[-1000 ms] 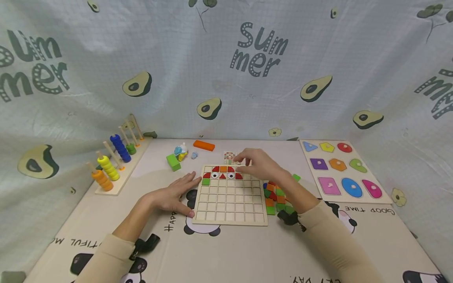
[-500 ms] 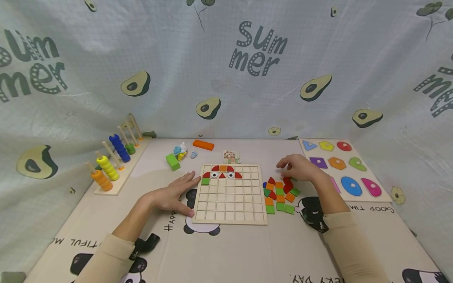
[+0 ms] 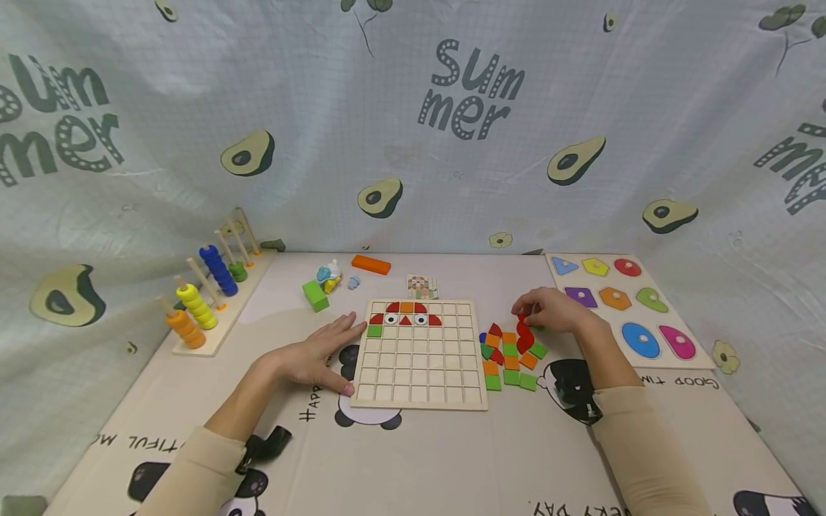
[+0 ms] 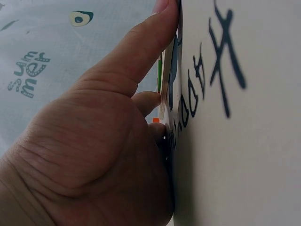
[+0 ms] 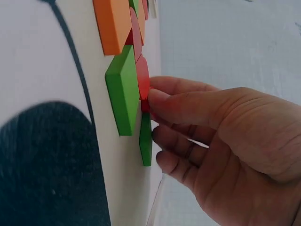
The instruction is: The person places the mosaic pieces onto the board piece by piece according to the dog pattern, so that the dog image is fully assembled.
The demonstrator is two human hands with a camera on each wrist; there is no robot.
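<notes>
The fingers of the right hand [image 3: 553, 309] are pinching a red piece [image 5: 145, 106], thumb against finger. Other pieces [image 5: 124, 92] are crowding close, so a tug might be knocking them about, or a loose pinch might be dropping it. The red piece is sitting at the fingertips, at the far end of the pile [image 3: 511, 363], right of the board [image 3: 419, 374]. The left hand [image 3: 320, 356] is touching the board, fingers spread.

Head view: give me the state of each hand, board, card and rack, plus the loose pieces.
Grid board: upper rows partly filled, rest bare
Left hand: touching the board's left edge
Right hand: pinching a red piece
Loose pieces: spread beside the board
Picture card: lying flat
Peg rack: some pegs ringed, others bare
Shape board: visible shapes seated
</notes>
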